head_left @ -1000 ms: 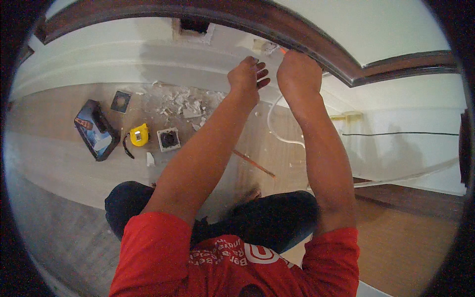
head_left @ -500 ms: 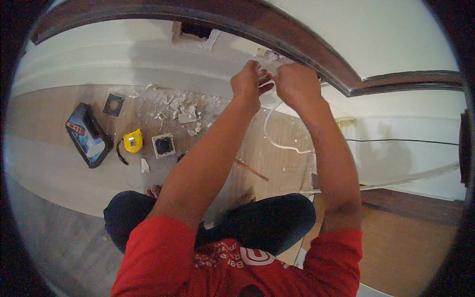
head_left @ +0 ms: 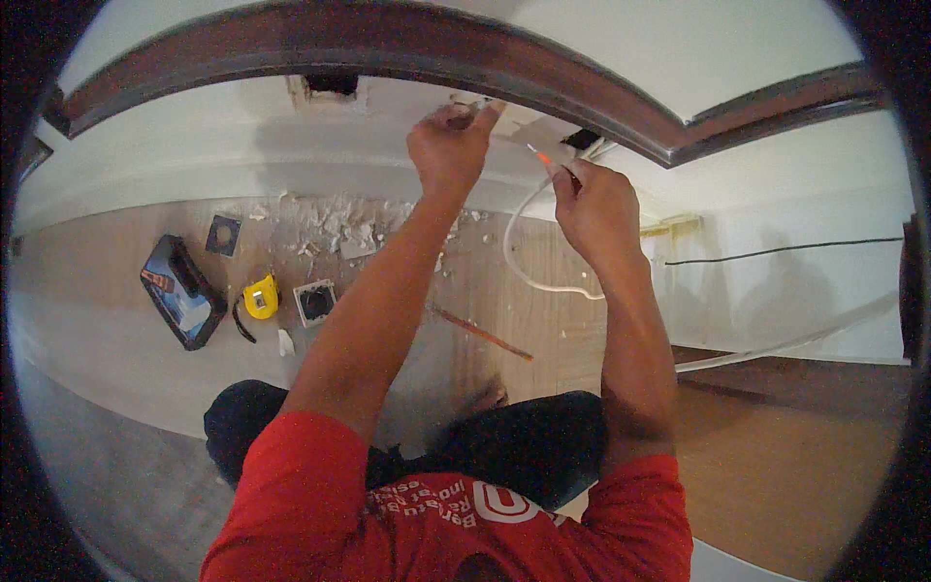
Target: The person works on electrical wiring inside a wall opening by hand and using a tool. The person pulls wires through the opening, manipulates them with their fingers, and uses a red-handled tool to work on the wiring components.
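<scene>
My right hand [head_left: 598, 209] is closed, with a slim orange piece with a pale tip [head_left: 542, 155] sticking out of its fingertips. I cannot tell whether that piece is the end of a wire. A white cable [head_left: 509, 238] loops down beside this hand toward the floor. Further left, my left hand [head_left: 449, 150] is raised close to the wall under the dark wooden ledge [head_left: 388, 44]. Its fingers are bent together, and whatever they pinch is too small to make out. Between and behind the hands is a dark wall opening [head_left: 582, 140].
Another square hole [head_left: 332, 85] is in the wall at left. Plaster rubble [head_left: 354, 228] litters the floor beside a yellow tape measure [head_left: 261, 297], a square fitting [head_left: 315, 303], a dark square plate [head_left: 224, 235] and a black case [head_left: 181, 293]. A thin reddish-brown rod [head_left: 482, 332] lies ahead of my legs.
My hands have come apart, the left going up and leftward. The orange piece in my right hand and the wall opening behind it now show. The whole view has shifted slightly.
</scene>
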Tool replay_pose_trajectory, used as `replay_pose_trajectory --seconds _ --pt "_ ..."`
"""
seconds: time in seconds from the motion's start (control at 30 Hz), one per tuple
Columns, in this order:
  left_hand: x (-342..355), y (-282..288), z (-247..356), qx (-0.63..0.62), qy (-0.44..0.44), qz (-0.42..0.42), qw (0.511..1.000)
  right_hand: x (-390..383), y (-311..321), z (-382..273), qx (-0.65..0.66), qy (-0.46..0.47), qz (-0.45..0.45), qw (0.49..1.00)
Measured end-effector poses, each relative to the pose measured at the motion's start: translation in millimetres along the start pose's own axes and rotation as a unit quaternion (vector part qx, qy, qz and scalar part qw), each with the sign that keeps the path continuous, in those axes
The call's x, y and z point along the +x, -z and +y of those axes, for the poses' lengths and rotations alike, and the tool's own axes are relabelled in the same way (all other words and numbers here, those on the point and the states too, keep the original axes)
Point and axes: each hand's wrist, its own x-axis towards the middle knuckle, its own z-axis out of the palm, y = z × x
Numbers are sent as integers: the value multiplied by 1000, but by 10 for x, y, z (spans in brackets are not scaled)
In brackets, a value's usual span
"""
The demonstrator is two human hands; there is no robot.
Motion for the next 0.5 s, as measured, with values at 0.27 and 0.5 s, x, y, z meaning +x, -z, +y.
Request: replay_pose_trajectory --seconds 0.27,0.5 --pt "63 -22 16 215 -165 -9 963 -88 129 105 57 -10 -19 998" --pt "93 45 -35 259 -268 -56 926 -130 195 108 53 -10 -12 998"
